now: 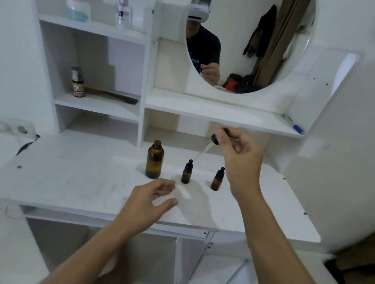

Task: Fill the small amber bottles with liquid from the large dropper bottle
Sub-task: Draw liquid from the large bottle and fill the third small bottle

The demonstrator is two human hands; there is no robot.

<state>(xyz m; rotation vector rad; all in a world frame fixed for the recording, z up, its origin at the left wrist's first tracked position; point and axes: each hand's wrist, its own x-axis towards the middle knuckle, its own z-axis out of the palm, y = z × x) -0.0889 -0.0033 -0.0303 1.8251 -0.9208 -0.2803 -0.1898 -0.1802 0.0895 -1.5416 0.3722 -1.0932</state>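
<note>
The large dropper bottle stands upright and uncapped on the white table, neck straight up. Its dropper is up in the air, pinched at the black bulb by the right hand, glass tube slanting down-left toward the nearer small amber bottle; a second capped one stands just right. Left hand hovers relaxed, fingers loose. No labels readable.

Glossy amber glass large bottle, clear glass dropper with black rubber bulb, matt white laminate table
</note>
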